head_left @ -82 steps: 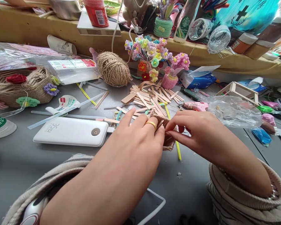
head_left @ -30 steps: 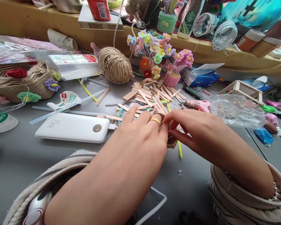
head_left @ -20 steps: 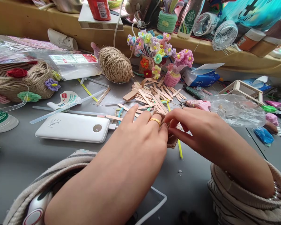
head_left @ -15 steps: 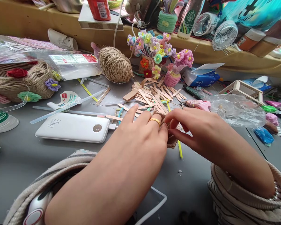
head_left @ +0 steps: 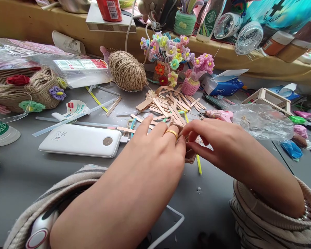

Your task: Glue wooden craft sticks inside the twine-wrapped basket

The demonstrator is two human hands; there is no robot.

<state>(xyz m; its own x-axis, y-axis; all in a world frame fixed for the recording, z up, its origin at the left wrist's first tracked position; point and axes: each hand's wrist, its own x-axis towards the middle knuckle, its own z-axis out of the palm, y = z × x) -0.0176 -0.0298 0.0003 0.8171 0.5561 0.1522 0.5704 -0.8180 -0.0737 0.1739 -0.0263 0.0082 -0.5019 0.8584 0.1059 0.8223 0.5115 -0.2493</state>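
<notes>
A small brown twine-covered piece (head_left: 190, 158) is between my hands at the middle of the table, largely hidden by fingers. My left hand (head_left: 158, 148), with a gold ring, wraps over it from the left. From the right, the bent fingers of my right hand (head_left: 215, 138) close on the piece, thumb below and index finger above. The fingertips of both hands meet there. Just beyond lies a heap of flat wooden craft sticks (head_left: 159, 103). A yellow pipe cleaner (head_left: 199, 165) pokes out beneath the piece.
A white power bank (head_left: 80, 141) lies left of my hands, with glue sticks (head_left: 72, 117) behind. A pink glue gun (head_left: 219, 115) and clear plastic (head_left: 261, 121) are at right. A ball of twine (head_left: 126, 71) and crocheted flowers (head_left: 168, 50) stand at the back. A white cable (head_left: 168, 232) runs in front.
My hands and the piece stay almost in the same place. The whole view has shifted very slightly.
</notes>
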